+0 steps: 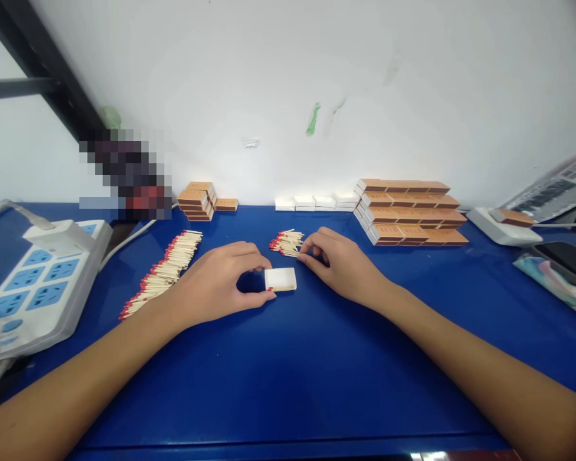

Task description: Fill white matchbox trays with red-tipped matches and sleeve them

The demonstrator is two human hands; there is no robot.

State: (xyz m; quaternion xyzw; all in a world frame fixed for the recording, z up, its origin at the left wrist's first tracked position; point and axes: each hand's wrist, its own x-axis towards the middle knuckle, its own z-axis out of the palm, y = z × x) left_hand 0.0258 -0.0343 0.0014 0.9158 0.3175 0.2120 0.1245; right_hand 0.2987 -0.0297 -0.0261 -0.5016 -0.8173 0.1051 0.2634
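My left hand (235, 278) grips the left end of a small white matchbox tray (282, 278) between thumb and fingers. At the tray's lower left corner a red match head shows inside. My right hand (329, 259) has its thumb and forefinger pinched together at the right edge of a small pile of red-headed matches (284, 243), touching the stick ends. Beside my left forearm a long row of matches (170, 266) lies on the blue table (288, 371), partly hidden by that hand.
Brown matchbox sleeves (413, 214) are stacked at the back right, with several white trays (314, 203) beside them. A smaller stack of matchboxes (196, 202) stands back left. A power strip (43, 282) with cables lies far left; a white adapter (502, 227) and a phone (566, 266) lie right.
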